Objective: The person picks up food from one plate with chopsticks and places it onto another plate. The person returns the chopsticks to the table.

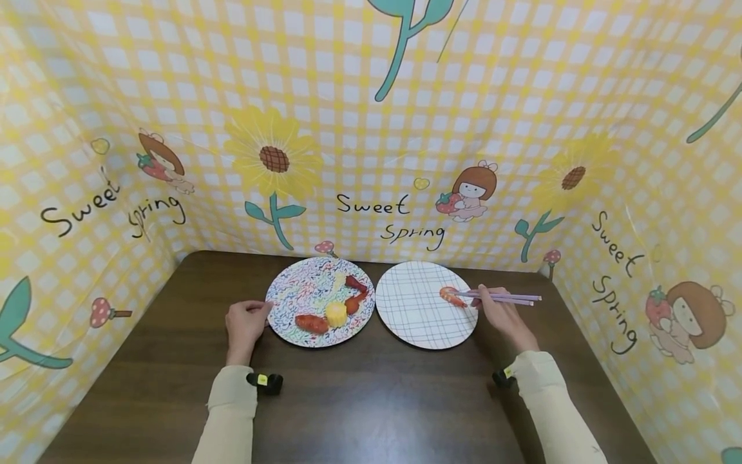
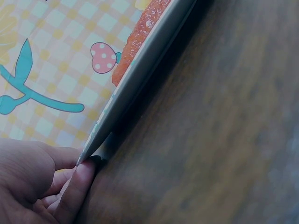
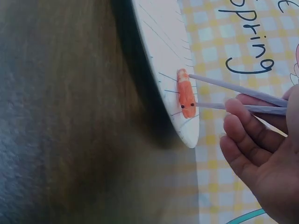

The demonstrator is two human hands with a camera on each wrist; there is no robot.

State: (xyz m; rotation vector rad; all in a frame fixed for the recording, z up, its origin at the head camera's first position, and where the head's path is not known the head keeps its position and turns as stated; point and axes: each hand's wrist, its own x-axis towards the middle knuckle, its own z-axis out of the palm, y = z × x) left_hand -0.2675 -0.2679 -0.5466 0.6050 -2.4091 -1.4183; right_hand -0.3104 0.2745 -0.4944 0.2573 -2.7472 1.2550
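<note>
My left hand (image 1: 246,322) pinches the left rim of a colourful speckled plate (image 1: 295,290) between thumb and fingers. In the left wrist view, that rim sits between the thumb and a finger of the hand (image 2: 60,182). My right hand (image 1: 504,316) holds a pair of light purple chopsticks (image 1: 513,298) over the right side of a white plate with blue grid lines (image 1: 406,312). Their tips meet an orange shrimp (image 1: 451,297) at that plate's right side. Seen from the right wrist, the two sticks stand apart, with tips at either end of the shrimp (image 3: 186,93).
On the speckled plate lie a yellow corn piece (image 1: 336,314), a reddish-brown elongated food piece (image 1: 312,324), an orange drumstick-like piece (image 1: 353,303) and a dark red piece (image 1: 355,282). Both plates stand side by side on a dark wooden table (image 1: 348,399). Yellow checked cloth (image 1: 371,154) encloses its back and sides.
</note>
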